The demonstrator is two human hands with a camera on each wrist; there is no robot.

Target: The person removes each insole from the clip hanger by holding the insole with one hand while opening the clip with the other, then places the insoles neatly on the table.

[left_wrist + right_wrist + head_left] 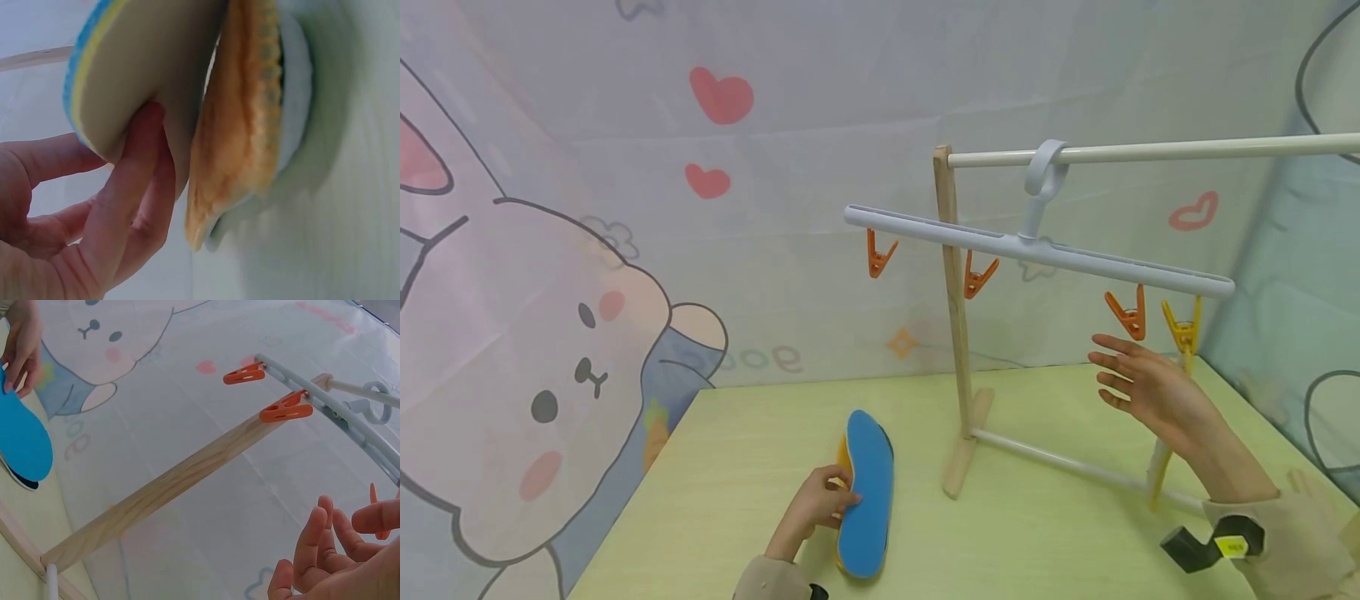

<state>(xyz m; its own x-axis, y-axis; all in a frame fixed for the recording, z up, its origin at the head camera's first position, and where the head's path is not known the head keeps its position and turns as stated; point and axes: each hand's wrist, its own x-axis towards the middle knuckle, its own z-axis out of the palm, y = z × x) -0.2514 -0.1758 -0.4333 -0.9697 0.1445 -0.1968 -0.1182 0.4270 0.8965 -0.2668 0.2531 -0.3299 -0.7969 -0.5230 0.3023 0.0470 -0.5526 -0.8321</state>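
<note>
My left hand (817,502) pinches the edge of a blue insole (871,492) near the front of the table. In the left wrist view the insole shows a beige underside (156,56), which the fingers press from below. Under it lies an orange piece with a ridged rim (234,119), with a pale layer (297,81) beneath; a dark edge also peeks out in the right wrist view. My right hand (1157,396) is raised with fingers loosely bent and holds nothing. Its fingertips are just below an orange clip (1131,315) on a white hanger (1090,263).
The hanger hooks over the white rail (1165,152) of a rack with a wooden post (957,333). Two more orange clips, one at the left end (878,254), and a yellow clip (1183,327) hang from it. A printed cloth backdrop (820,150) stands behind the pale green table (722,467).
</note>
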